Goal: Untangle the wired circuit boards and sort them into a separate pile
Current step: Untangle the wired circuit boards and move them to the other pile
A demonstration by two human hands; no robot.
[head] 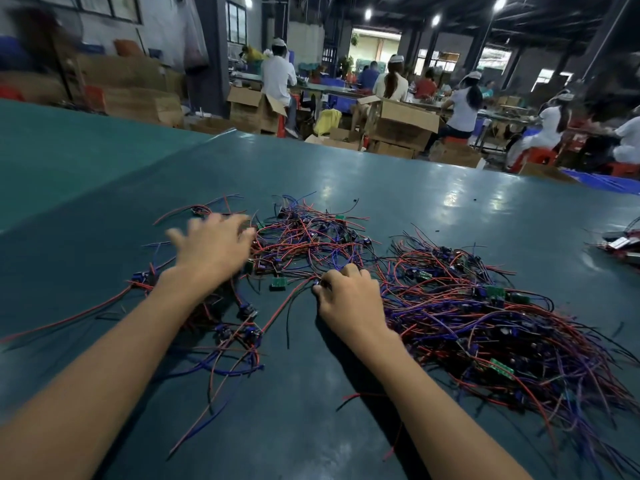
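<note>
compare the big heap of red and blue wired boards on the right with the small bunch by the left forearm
The big heap of wired boards is dense, the small bunch sparse. The big heap spreads wider than the small bunch. Both hold red and blue wires on the teal table.

Setting: factory assembly hall. Broad green-covered worktable (450,202) heaped with wired circuit boards (467,317); capped workers (277,77) seated on red stools (535,155) along long benches (322,87) behind; open cardboard cartons (403,124) stacked on floor; bare lamps (499,3) under dark roof beams (554,15).
</note>
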